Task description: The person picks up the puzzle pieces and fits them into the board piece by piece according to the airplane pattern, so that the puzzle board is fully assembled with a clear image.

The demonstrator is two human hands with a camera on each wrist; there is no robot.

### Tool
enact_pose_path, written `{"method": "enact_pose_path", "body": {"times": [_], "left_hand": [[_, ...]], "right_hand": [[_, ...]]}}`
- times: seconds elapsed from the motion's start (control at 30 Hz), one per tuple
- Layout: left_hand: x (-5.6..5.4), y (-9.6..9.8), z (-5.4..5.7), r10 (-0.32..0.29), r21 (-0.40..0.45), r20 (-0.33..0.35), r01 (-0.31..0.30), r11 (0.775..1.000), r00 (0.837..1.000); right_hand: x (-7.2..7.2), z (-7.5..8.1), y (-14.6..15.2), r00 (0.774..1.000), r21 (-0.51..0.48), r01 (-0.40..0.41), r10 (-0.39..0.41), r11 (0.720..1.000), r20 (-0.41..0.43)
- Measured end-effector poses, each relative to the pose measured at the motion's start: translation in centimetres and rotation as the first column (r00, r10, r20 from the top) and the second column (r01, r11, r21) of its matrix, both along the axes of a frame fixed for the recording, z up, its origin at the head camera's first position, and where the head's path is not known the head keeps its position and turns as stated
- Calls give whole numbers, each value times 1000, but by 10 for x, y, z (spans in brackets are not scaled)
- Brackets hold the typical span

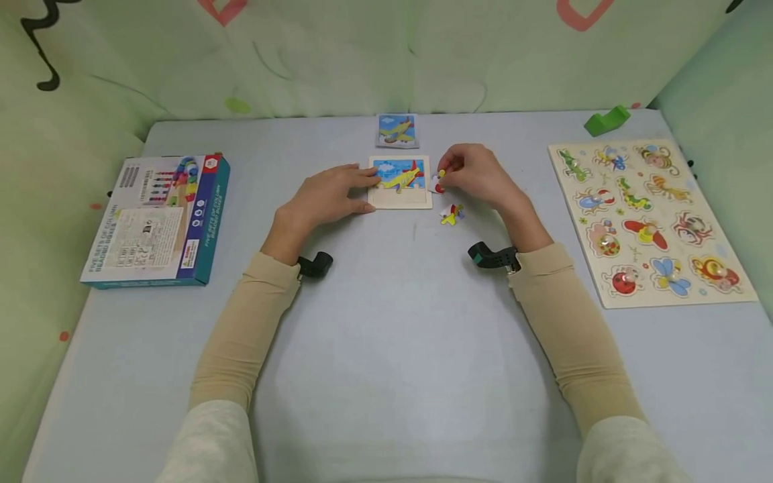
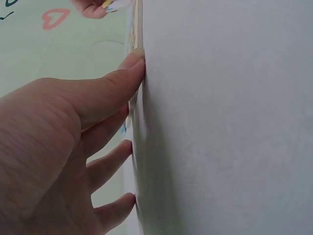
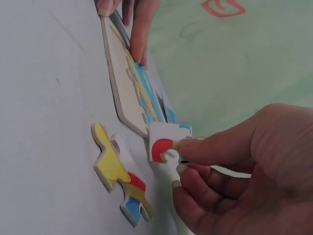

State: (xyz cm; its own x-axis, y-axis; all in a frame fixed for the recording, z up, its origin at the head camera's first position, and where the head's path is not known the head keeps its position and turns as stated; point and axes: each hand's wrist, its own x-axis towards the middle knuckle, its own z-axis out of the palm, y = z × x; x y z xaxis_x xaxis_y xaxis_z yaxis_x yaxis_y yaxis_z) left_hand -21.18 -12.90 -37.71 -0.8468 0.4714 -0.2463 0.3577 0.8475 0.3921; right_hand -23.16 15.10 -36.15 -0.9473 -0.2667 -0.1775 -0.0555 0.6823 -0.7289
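A small wooden puzzle board point(image 1: 400, 199) with a yellow airplane on blue sky lies on the table; its lower part shows bare wood. My left hand point(image 1: 332, 194) rests at its left side, thumb on the near corner and a fairly straight finger on the picture. Just off the board's right edge, my right hand point(image 1: 480, 176) pinches a white puzzle piece point(image 3: 164, 142) with red and yellow on it between thumb and fingers. Two overlapping loose puzzle pieces point(image 3: 120, 169), yellow, red and blue, lie on the table below that hand.
Behind the board lies an airplane picture card point(image 1: 397, 131). A boxed toy point(image 1: 151, 228) is at the left. On the right lies an insect peg puzzle point(image 1: 655, 225), with a green block point(image 1: 606, 121) behind it. Curtains point(image 1: 338, 60) enclose the table's back and sides.
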Motion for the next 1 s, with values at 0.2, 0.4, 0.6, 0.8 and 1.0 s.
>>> {"method": "enact_pose_path", "body": {"times": [0.2,0.4,0.6,0.8,1.0], "left_hand": [[0,1,2,3,-5,0,-3,1000,1000],[-1,0,2,-1,-3,5,1,1000,1000],[1,0,3,-2,9,5,2,1000,1000],[1,0,3,-5,18,-6,5,1000,1000],[1,0,3,-5,15,-8,5,1000,1000]], "right_hand": [[2,2,-17,997,-38,-81,80,996,-17],[5,-4,-36,990,-63,-142,141,988,-31],[6,-11,-55,984,-77,-159,151,984,-92],[7,-16,-70,976,-44,-153,144,987,-163],[11,-16,-77,975,-5,-132,129,991,-179]]}}
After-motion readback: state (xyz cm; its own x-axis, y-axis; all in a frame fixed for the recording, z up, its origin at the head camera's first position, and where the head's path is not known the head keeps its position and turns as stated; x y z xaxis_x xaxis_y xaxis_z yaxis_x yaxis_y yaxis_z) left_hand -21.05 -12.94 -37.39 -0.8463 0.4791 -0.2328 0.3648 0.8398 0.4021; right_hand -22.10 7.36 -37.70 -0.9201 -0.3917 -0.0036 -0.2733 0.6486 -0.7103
